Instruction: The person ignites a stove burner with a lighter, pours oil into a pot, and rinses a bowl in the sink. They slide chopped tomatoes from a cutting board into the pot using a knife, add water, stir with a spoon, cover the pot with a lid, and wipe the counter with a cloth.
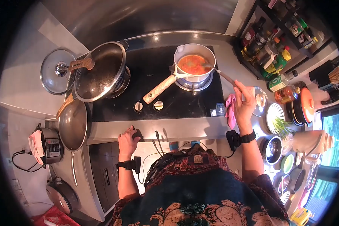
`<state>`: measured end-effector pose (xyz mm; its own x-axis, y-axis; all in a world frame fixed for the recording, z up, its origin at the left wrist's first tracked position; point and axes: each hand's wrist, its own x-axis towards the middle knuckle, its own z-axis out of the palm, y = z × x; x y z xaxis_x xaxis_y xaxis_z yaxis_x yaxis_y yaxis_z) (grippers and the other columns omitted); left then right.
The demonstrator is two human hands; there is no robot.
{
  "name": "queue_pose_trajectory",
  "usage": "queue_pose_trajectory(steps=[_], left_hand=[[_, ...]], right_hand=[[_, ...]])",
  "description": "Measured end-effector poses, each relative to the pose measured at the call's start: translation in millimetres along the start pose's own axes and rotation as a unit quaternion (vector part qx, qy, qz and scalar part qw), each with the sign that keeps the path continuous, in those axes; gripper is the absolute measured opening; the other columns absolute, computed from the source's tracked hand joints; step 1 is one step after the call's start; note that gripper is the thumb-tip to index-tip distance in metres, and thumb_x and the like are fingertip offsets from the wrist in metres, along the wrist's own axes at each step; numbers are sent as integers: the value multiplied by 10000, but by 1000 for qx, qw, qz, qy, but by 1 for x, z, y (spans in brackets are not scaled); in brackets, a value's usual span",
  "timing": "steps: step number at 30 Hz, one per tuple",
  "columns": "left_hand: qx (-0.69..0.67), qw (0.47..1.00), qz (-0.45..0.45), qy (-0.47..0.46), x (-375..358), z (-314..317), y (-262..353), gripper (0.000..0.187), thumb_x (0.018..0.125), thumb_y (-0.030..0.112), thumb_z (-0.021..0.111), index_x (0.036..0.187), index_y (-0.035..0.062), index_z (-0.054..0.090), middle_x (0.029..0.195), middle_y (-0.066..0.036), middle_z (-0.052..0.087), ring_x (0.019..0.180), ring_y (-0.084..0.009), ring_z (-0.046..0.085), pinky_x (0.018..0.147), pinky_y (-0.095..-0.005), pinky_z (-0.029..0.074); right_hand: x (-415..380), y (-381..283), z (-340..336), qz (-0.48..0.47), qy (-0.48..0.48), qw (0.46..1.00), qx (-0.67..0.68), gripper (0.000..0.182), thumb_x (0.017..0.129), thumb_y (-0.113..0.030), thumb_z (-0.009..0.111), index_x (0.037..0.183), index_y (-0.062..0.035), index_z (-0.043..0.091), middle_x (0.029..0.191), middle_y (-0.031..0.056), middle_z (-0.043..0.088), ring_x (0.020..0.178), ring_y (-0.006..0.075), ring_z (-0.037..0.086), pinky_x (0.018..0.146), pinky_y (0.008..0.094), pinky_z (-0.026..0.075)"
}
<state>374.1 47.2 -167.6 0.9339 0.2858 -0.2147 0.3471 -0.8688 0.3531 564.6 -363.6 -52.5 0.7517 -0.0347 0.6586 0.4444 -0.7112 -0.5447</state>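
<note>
My right hand point(245, 101) is closed on the handle of a spoon point(225, 76), whose far end dips into a white saucepan point(180, 50). Red-orange food with some green in it point(193, 64) fills the bottom of the pan. The saucepan sits on the right burner, its wooden handle point(160, 89) pointing down and left. At the counter's front edge, below the stove knobs, my left hand point(128, 141) rests with its fingers curled; whether it holds anything does not show.
A large wok point(101, 71) with a wooden spatula point(81, 64) stands on the left burner. Beside it are a glass lid point(58, 71) and a frying pan point(74, 124). A pink cloth point(231, 111), scallions point(280, 125), bowls point(272, 150) and bottles point(278, 82) are on the right.
</note>
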Motion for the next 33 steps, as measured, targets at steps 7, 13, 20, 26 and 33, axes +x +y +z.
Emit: queue_pose_trajectory(steps=[7, 13, 20, 26, 33], left_hand=[[6, 1000, -2, -9, 1, 2, -1, 387, 734, 191, 787, 1102, 103, 707, 1350, -81, 586, 1274, -277, 528, 1048, -554, 362], [13, 1000, 16, 5, 0, -3, 8, 385, 690, 164, 781, 1050, 46, 713, 1318, -161, 584, 1203, -323, 571, 1013, -446, 442], [15, 1000, -14, -14, 1, 0, 9, 365, 729, 204, 784, 1064, 80, 713, 1335, -79, 595, 1255, -290, 539, 1020, -546, 389], [8, 1000, -16, 0, 1, 6, 3, 364, 728, 204, 787, 1062, 78, 714, 1344, -81, 587, 1262, -294, 532, 1022, -560, 381], [-1, 1000, -19, -2, 1, 5, 4, 369, 729, 195, 789, 1070, 76, 713, 1369, -75, 571, 1286, -292, 513, 1035, -560, 367]], right_hand=[[-11, 14, -3, 35, -8, 999, 19, 238, 810, 9, 699, 1038, -57, 719, 778, 90, 647, 763, 238, 565, 734, 348, 460], [22, 7, 1, -34, -51, 998, 9, 212, 798, -37, 710, 1004, -83, 727, 821, 84, 683, 781, 252, 574, 747, 365, 441], [58, -4, 39, -121, -179, 974, -69, 174, 809, -125, 691, 978, -103, 731, 850, 69, 711, 843, 252, 569, 786, 375, 404], [76, 13, 71, -111, -107, 983, -103, 177, 819, -124, 690, 989, -107, 735, 820, 96, 699, 815, 281, 596, 752, 395, 438], [92, 5, 100, -86, -177, 967, -162, 188, 825, -227, 675, 964, -132, 759, 775, 116, 693, 831, 287, 623, 738, 415, 439]])
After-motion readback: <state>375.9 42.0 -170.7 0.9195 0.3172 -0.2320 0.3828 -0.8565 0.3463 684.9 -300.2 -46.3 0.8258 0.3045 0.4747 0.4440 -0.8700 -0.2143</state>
